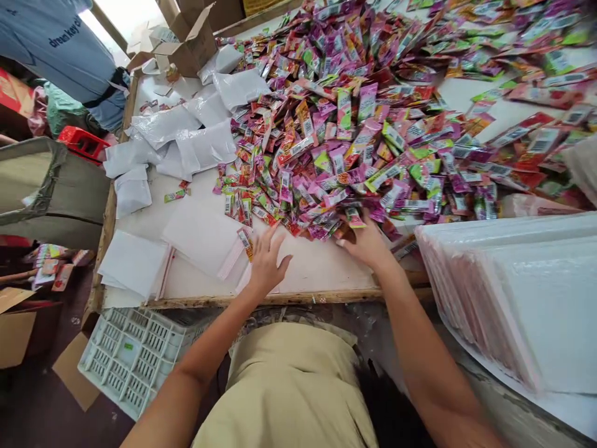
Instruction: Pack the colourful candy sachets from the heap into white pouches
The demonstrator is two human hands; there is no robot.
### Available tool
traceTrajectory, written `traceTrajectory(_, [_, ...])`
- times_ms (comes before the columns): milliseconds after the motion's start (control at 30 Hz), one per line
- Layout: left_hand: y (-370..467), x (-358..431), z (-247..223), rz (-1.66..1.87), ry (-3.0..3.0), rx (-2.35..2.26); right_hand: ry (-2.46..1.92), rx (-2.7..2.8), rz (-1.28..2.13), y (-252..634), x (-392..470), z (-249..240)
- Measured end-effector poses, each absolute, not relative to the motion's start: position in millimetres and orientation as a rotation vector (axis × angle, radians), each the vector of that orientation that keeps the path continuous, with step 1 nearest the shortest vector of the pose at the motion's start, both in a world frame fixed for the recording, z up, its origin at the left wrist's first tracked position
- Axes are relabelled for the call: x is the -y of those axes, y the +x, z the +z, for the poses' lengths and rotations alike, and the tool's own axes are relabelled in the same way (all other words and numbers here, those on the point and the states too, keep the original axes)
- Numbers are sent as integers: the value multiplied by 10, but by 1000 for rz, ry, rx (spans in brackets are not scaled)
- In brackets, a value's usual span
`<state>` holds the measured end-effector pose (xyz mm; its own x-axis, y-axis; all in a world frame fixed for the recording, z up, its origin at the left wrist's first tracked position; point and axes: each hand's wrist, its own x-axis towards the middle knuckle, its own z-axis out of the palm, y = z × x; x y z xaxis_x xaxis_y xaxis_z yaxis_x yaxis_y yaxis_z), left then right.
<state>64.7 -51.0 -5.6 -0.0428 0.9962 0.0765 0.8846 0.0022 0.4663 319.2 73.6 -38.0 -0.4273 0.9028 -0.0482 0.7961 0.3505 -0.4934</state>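
A large heap of small printed snack packets, in pink, purple, green and red wrappers, covers the middle and far side of the white table. At the heap's near edge, my left hand is open over the tabletop, fingers spread and thumb apart. A narrow orange packet lies by its fingertips. My right hand reaches into the heap's front edge. Its thumb and fingers are curled about a green and pink snack packet; some fingertips are hidden among the packets.
Filled white pouches lie at the left, with flat white bags nearer. A tall stack of white bags stands at right. An open carton sits behind. Below the table's wooden edge is a white crate. A person in blue stands far left.
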Motion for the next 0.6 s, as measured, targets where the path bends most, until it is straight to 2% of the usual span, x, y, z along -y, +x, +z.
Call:
traceTrajectory(133, [123,1075,-61,504,1596,-2527,-1655,2269,680,3307,-431,-194])
traceTrajectory(267, [-316,1234,-201,273,1503,-2578,-1734,2267,738,3101,-312,33])
traceTrajectory(467, [-538,1062,-173,136,1603,-2670,-1024,2405,1184,1834,-15,144])
traceTrajectory(600, [-594,949,-65,-55,1606,-2652,-927,2520,1074,905,132,-2])
